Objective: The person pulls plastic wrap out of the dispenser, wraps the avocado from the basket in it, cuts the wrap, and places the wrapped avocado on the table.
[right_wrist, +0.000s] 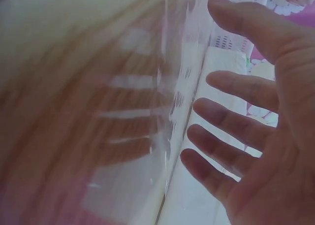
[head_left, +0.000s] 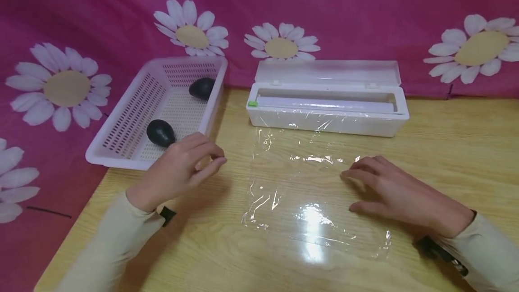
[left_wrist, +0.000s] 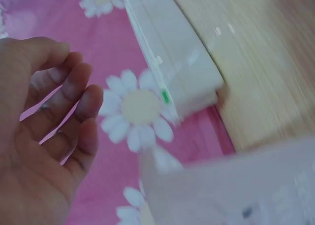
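Note:
A sheet of clear plastic wrap (head_left: 279,184) lies on the wooden table, running toward me from the white wrap box (head_left: 324,123). The box's lid stands up at the back, and a roll (head_left: 324,103) shows inside. My left hand (head_left: 182,166) hovers by the near right corner of the white basket (head_left: 117,161), its fingers loosely bent and holding nothing. Two dark egg-shaped things (head_left: 161,133) rest in that basket. Over the sheet's right edge is my right hand (head_left: 389,193), fingers spread in the right wrist view; whether it touches the wrap I cannot tell.
A small green piece (head_left: 253,103) sits at the left end of the box's front rim. Behind the table hangs a magenta cloth (head_left: 344,12) with white daisies. The wooden table (head_left: 466,148) extends right of the box.

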`<state>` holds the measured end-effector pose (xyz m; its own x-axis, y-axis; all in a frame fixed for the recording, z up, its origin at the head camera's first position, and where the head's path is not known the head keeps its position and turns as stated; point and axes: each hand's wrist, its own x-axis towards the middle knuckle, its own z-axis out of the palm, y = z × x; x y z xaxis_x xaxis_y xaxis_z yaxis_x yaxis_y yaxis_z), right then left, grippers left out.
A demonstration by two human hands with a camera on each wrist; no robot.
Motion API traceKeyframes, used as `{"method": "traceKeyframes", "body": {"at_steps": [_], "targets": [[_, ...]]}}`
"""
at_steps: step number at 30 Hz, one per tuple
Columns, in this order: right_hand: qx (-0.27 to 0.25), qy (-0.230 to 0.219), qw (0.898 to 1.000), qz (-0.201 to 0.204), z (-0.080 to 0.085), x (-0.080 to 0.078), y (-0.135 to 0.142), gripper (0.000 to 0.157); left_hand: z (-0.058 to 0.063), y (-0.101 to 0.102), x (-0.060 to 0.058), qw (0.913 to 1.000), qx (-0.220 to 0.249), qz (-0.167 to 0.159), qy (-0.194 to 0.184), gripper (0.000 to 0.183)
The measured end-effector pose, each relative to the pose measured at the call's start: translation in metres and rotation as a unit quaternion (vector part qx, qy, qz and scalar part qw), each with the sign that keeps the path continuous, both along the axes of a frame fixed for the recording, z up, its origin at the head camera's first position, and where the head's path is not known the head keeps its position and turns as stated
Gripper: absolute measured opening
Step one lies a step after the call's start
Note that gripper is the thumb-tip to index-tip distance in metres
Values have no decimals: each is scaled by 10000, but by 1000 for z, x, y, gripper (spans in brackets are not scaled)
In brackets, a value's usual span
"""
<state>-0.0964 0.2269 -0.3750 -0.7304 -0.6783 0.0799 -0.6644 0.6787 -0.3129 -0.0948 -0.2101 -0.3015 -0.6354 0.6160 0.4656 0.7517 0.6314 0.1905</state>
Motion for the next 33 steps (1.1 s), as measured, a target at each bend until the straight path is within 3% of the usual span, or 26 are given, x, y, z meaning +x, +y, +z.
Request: {"method": "traceKeyframes", "body": {"at_steps": [10,16,20,28,33], "targets": [[59,-366,9993,82,0,-4,4,69,4,-40,-24,9909,41,1343,-112,3],[81,-279,9995,104,-2,-1,10,67,3,-53,-35,9809,-301,1806,-661,8],[35,-120,9996,233,-6,1,11,66,2,-65,-44,9708,-605,2026,-1132,12],[20,-132,9996,234,-5,2,5,64,-6,-96,-61,9500,-964,2411,-1733,23],[101,-218,9997,100,-3,5,9,65,-10,-97,-69,9244,-1393,2616,-2401,44]]}}
